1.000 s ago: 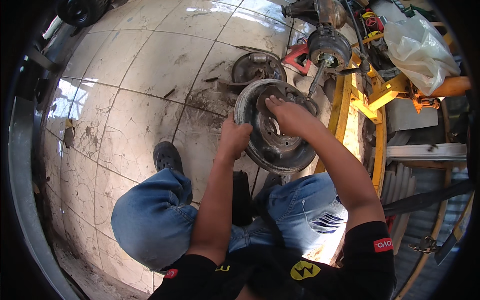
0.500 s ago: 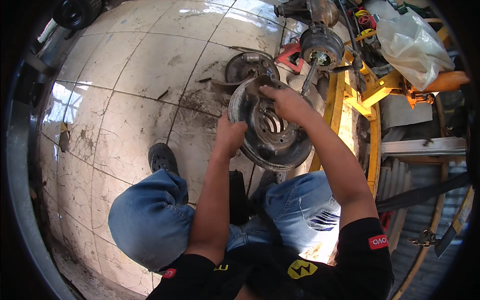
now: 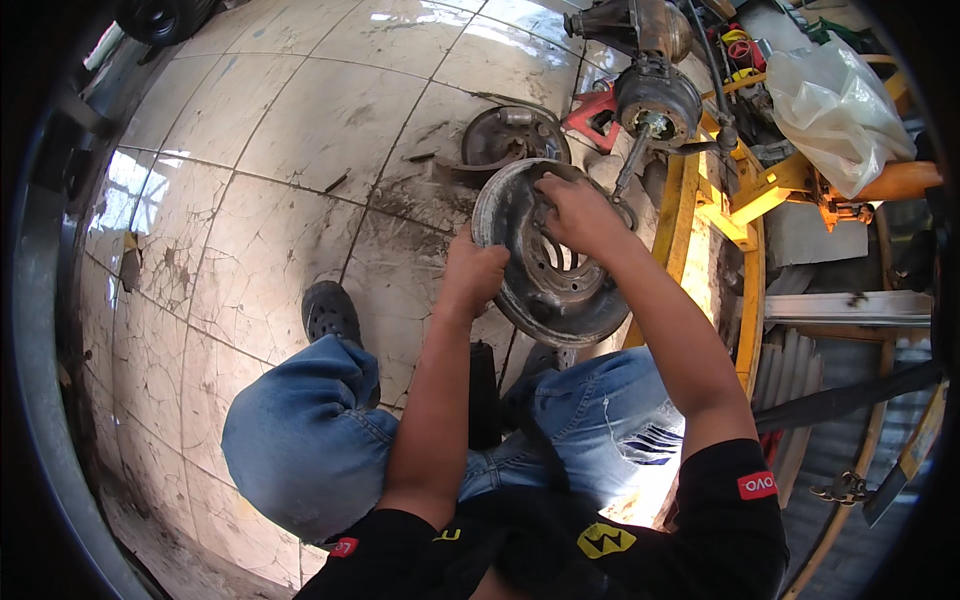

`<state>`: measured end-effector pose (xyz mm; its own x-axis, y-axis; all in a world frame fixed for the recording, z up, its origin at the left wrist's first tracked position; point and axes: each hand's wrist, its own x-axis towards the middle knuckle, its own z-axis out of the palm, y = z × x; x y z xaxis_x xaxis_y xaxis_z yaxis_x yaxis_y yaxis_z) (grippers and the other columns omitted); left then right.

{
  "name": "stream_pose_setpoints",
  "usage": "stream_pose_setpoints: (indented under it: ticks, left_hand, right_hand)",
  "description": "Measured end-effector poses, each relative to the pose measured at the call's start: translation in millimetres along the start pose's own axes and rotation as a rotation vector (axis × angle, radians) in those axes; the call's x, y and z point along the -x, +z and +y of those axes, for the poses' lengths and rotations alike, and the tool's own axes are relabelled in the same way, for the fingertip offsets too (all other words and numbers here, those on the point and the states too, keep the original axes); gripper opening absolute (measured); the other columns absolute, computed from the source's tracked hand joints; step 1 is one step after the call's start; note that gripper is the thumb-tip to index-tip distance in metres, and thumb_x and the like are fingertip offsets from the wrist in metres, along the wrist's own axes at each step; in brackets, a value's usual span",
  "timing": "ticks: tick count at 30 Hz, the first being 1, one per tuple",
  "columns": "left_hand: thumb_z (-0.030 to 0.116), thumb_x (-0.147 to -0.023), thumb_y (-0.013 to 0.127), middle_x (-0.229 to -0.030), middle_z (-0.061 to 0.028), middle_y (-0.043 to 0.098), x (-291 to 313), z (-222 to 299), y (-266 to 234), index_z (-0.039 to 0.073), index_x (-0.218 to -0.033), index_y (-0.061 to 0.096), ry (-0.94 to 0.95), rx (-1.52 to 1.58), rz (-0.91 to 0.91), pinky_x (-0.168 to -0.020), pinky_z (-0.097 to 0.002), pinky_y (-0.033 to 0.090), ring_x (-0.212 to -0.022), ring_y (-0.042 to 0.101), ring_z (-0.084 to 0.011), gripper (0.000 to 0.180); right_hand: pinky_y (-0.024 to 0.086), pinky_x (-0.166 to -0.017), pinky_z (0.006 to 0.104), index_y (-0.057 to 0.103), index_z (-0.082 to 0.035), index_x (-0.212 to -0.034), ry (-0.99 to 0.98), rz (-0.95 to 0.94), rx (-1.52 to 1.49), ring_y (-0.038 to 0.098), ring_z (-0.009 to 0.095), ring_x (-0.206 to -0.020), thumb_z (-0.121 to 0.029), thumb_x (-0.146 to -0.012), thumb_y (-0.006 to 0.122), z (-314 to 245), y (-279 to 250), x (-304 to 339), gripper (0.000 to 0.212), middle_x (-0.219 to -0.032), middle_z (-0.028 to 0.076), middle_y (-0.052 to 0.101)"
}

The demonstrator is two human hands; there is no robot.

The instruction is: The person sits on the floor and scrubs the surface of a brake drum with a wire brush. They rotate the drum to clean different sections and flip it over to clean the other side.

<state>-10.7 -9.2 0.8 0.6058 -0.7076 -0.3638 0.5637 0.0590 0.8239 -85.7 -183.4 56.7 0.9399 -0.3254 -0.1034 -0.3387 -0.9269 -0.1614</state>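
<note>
A worn, dark round brake backing plate (image 3: 545, 300) with a large central hole and smaller holes is held up tilted before my knees. My left hand (image 3: 474, 270) grips its left rim, thumb on the face and fingers behind. My right hand (image 3: 582, 212) rests against the upper face, its fingers curled in; whatever they hold is hidden. Just beyond, a second brake backing plate (image 3: 515, 135) lies on the floor, with a curved brake shoe (image 3: 465, 174) by its near edge.
An axle with a greasy hub (image 3: 655, 105) stands at the far right beside a red jack stand (image 3: 595, 118). A yellow metal frame (image 3: 680, 215) runs along my right, near a clear plastic bag (image 3: 825, 110). A black tyre (image 3: 155, 18) is far left on the tiled floor (image 3: 270, 230).
My right hand has slid slightly inward and down across the face of the plate, uncovering its upper edge. My left hand keeps its grip on the rim. The whole view has shifted slightly.
</note>
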Motion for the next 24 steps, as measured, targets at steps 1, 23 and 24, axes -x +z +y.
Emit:
stream_pose_setpoints:
  ticks: [1,23,24]
  left_hand:
    - [-0.004,-0.071,0.051,-0.098,-0.0128,0.064,0.1,1.3,0.4,-0.005,-0.118,0.052,-0.003,0.016,-0.006,-0.072,-0.0328,0.053,-0.081,0.064,-0.0215,0.048]
    - [-0.003,-0.069,0.050,-0.097,-0.0107,0.064,1.3,-0.7,-1.7,-0.005,-0.116,0.054,-0.014,0.070,0.004,-0.074,-0.0293,0.050,-0.082,0.062,-0.0182,0.047]
    - [-0.003,-0.069,0.050,-0.098,-0.0109,0.064,1.7,-0.3,-0.8,-0.005,-0.116,0.054,-0.008,0.081,-0.021,-0.074,-0.0294,0.051,-0.082,0.062,-0.0183,0.047]
  right_hand:
    - [0.041,-0.101,0.0456,0.052,-0.006,-0.129,-0.002,-0.053,-0.013,0.048,0.038,-0.122,-0.020,-0.089,0.054,2.2,-4.3,1.0,0.043,-0.140,0.017,0.046]
    - [0.025,-0.112,0.0486,0.032,-0.004,-0.145,0.095,-0.091,0.083,0.031,0.036,-0.138,-0.045,-0.100,0.029,-17.5,20.5,-0.3,0.061,-0.150,0.015,0.032]
    - [0.025,-0.112,0.0486,0.032,-0.004,-0.145,0.060,-0.092,0.068,0.031,0.036,-0.138,-0.046,-0.100,0.029,-13.7,19.4,4.5,0.061,-0.150,0.015,0.033]
